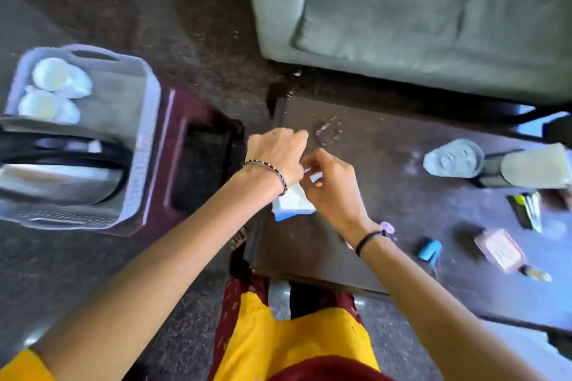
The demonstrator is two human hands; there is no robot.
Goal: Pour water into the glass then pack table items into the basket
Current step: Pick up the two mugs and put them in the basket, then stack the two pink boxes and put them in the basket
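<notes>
Head view, looking down. We see both hands meeting over the left end of the dark tabletop (387, 195). The right hand (331, 185) pinches the upper edge of a white-and-blue packet (292, 204) between thumb and fingertips. The left hand (278, 155) lies just beside it, fingers curled downward and touching the right hand's fingers. We cannot tell whether the left hand also grips the packet, whose lower part runs beneath the left wrist.

The basket (139, 164), pale and slotted, sits to the left on a maroon stool (216, 114), apart from the tabletop. Inside it we see two white cups (58, 77) at the far end and a steel kettle (62, 170) with a black handle at the near end.

The clear glass (453, 158) stands upright on the right part of the tabletop. A pale cylindrical container (532, 170) lies just beside it. Nearer the person, a dark pouch (526, 210), a small blue object (430, 249) and a pinkish packet (500, 250) lie spread apart on the tabletop. Droplets (328, 128) glisten on the surface just beyond the hands. A grey sofa (418, 9) fills the upper right. The frame is motion-blurred, so we cannot read finer detail.
</notes>
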